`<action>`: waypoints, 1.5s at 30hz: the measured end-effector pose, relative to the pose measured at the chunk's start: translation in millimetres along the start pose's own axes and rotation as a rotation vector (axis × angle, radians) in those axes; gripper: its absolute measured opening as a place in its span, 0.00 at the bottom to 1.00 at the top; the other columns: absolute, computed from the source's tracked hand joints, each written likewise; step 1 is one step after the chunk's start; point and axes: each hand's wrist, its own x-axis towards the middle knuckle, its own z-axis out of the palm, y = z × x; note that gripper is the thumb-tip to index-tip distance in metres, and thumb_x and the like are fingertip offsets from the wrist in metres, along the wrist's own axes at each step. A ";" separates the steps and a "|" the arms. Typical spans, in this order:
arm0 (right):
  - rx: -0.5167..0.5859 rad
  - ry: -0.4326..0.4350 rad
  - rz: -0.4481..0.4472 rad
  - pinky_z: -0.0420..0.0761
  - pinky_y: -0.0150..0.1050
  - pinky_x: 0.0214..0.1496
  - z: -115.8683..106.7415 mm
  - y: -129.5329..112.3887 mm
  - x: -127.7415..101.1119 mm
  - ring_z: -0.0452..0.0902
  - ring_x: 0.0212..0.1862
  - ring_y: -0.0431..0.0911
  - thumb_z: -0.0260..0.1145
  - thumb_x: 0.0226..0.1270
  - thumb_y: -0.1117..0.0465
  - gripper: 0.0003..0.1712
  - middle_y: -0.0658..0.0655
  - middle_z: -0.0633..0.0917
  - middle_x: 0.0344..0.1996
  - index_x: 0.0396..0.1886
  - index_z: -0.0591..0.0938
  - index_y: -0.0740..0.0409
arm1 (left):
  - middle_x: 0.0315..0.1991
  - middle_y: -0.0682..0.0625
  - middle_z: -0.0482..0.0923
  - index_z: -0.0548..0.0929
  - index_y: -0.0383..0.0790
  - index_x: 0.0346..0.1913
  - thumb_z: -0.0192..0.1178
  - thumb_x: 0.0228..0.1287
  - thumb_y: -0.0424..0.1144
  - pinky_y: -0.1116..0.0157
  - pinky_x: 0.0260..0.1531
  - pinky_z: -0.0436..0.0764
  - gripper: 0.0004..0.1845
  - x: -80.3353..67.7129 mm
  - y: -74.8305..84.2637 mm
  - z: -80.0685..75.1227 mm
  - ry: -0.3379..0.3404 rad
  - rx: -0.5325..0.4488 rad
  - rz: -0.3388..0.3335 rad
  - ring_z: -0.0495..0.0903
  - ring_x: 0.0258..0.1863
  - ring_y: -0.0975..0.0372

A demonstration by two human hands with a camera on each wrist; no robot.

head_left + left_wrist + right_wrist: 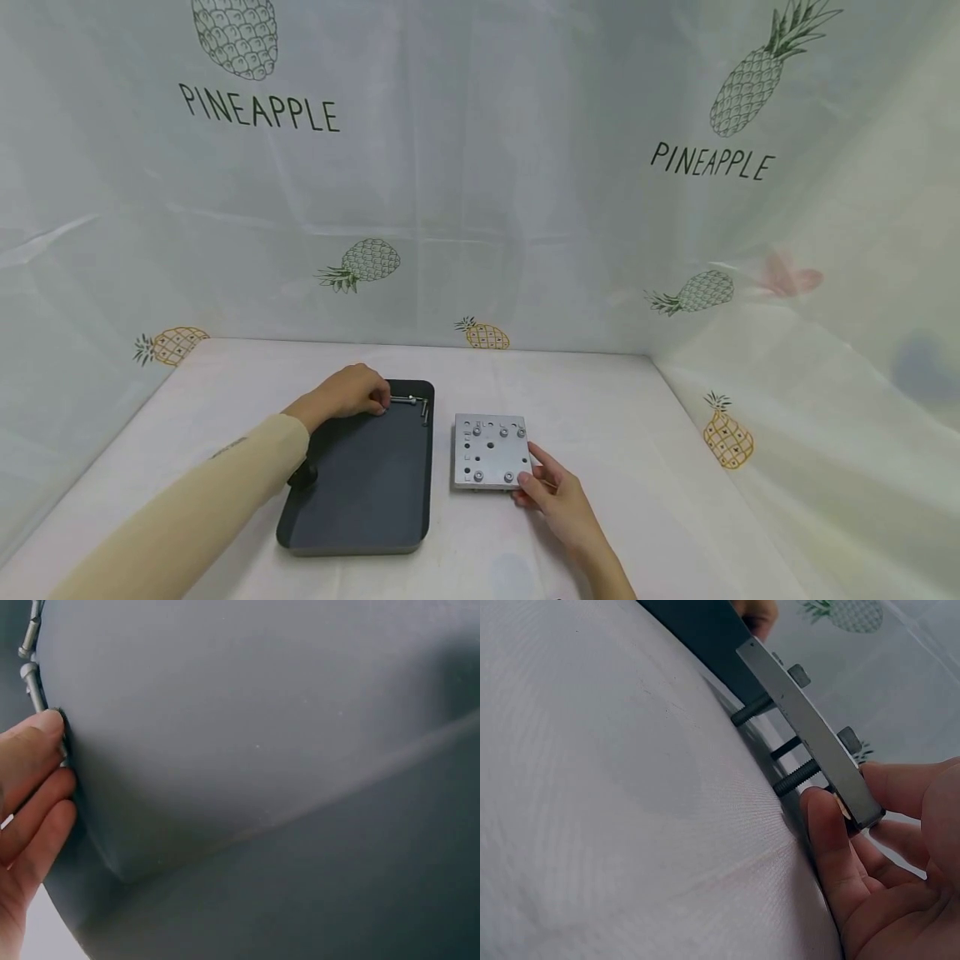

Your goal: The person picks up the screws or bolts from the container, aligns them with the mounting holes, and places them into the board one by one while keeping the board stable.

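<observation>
My left hand [351, 393] reaches into the far end of a dark grey tray [367, 500]. In the left wrist view, its thumb and fingers pinch a silver bolt [32, 684] lying along the tray's wall, the bolt's head poking out past the thumb. A silver metal plate [491, 463] is to the right of the tray, with several holes and several socket-head bolts in its face. My right hand [558, 502] grips its near right corner, thumb on top. Threaded bolt shafts [799, 778] stick out below the plate, as the right wrist view shows.
Another small bolt [425, 412] lies in the tray's far right corner. Tray and plate are on a white-covered table [615, 433]. A pale curtain [525, 225] printed with pineapples hangs behind it and along the sides.
</observation>
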 end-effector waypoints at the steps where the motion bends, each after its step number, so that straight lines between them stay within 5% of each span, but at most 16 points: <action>1: 0.001 0.000 0.002 0.88 0.37 0.51 -0.1 0.1 0.3 0.89 0.45 0.51 0.68 0.78 0.63 0.39 0.66 0.82 0.54 0.83 0.64 0.62 | 0.29 0.61 0.85 0.89 0.48 0.34 0.75 0.65 0.35 0.58 0.40 0.82 0.05 -0.8 0.2 -0.8 0.002 -0.010 0.001 0.79 0.30 0.68; 11: 0.000 0.004 0.009 0.88 0.37 0.51 -0.6 -0.1 1.3 0.88 0.46 0.51 0.68 0.78 0.63 0.39 0.66 0.82 0.54 0.83 0.64 0.62 | 0.33 0.58 0.84 0.87 0.41 0.41 0.69 0.73 0.37 0.61 0.39 0.79 0.03 -3.8 -2.3 -4.9 0.070 -0.203 0.016 0.77 0.33 0.67; 17: 0.005 0.000 0.007 0.88 0.38 0.51 -1.3 0.2 2.0 0.88 0.46 0.51 0.68 0.78 0.62 0.40 0.66 0.83 0.54 0.83 0.64 0.62 | 0.39 0.55 0.87 0.87 0.40 0.47 0.66 0.76 0.36 0.60 0.43 0.82 0.04 -6.1 -3.5 -5.5 0.046 -0.276 -0.020 0.81 0.38 0.66; 30: -0.006 0.004 0.011 0.88 0.36 0.50 -1.4 0.1 1.8 0.88 0.45 0.51 0.69 0.78 0.61 0.40 0.65 0.83 0.54 0.83 0.64 0.61 | 0.40 0.55 0.88 0.89 0.39 0.49 0.65 0.76 0.36 0.59 0.44 0.82 0.06 -4.9 6.2 -13.6 0.045 -0.272 -0.011 0.82 0.39 0.65; 45: -0.020 -0.002 0.008 0.87 0.35 0.51 -2.7 0.9 1.1 0.89 0.45 0.51 0.69 0.78 0.59 0.41 0.65 0.83 0.55 0.83 0.63 0.61 | 0.40 0.57 0.89 0.89 0.42 0.49 0.68 0.74 0.36 0.63 0.44 0.84 0.06 25.4 65.4 -25.9 0.053 -0.393 0.074 0.85 0.40 0.67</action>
